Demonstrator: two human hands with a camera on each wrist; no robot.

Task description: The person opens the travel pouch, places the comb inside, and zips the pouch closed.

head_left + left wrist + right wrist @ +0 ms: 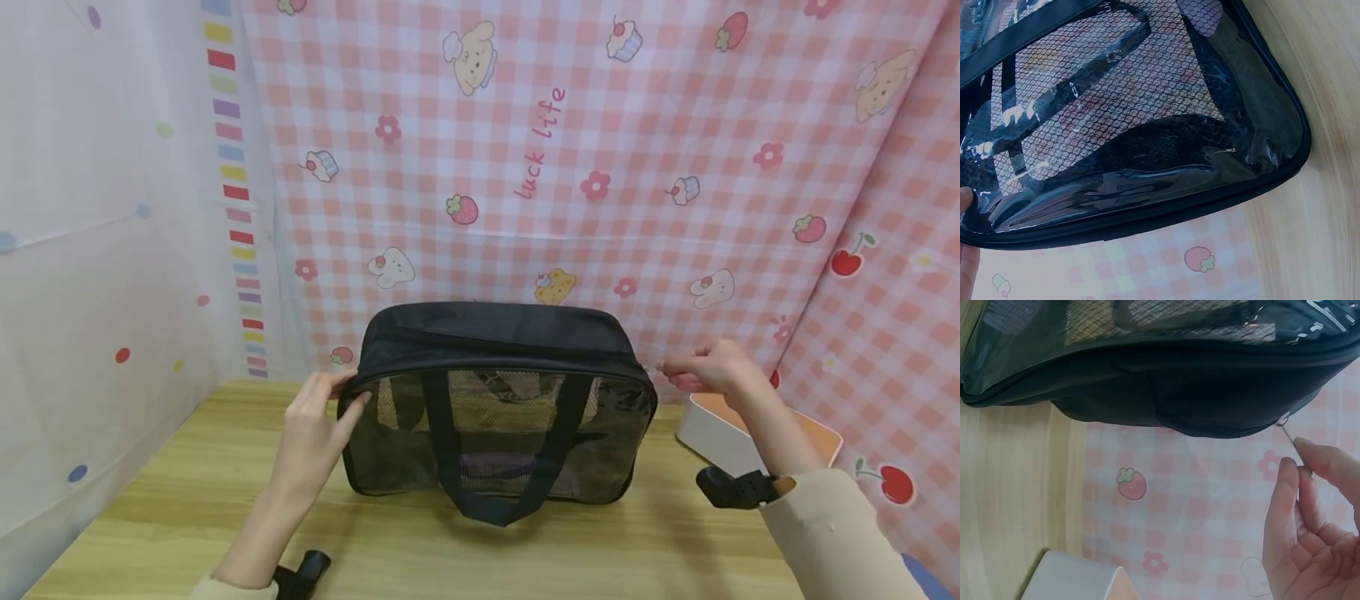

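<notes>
A black toiletry bag (502, 337) with clear front panel, mesh showing through and a hanging strap handle (504, 510) stands upright on the table. My left hand (311, 421) pinches its upper left corner, thumb on the front and fingers behind. Only bits of that hand's fingers (965, 199) show at the edge of the left wrist view. At the bag's right end, my right hand (708, 367) holds a thin metal zipper pull (1292, 442) between thumb and fingertips. The pull is stretched out from the bag's top edge. What lies inside the bag is hard to make out.
An open white box (716, 437) with an orange-toned inside stands to the right, behind my right forearm. The wood-grain table (420, 550) meets a pink checked cloth (480, 167) at the back and right. A white dotted curtain (97, 250) hangs at the left.
</notes>
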